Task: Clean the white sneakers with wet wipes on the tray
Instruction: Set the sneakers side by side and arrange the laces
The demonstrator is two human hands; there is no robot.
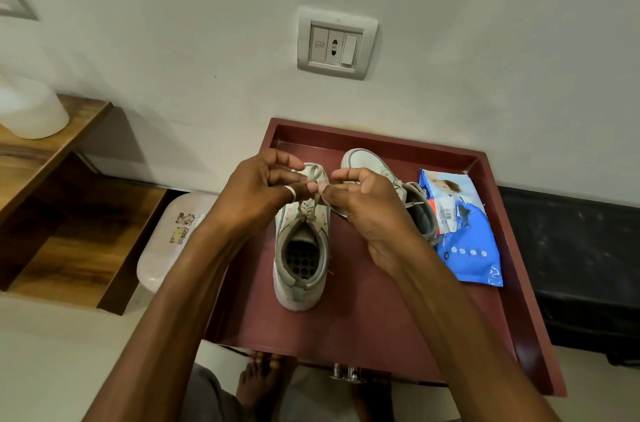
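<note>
On tray (346, 304), above one sneaker (300, 279), left hand (256, 195) and right hand (362, 203) each pinch its lace (312, 173); wipes (467, 248) beside.

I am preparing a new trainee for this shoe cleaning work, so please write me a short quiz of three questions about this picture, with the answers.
1. True or false: the left hand and the right hand both pinch the lace of the near sneaker.
2. Where on the red tray does the blue wipes pack lie? A) left side B) right side C) front edge
3. Fill in: the second sneaker lies ___ the near sneaker and the blue wipes pack.

Key: 1 true; 2 B; 3 between.
</note>
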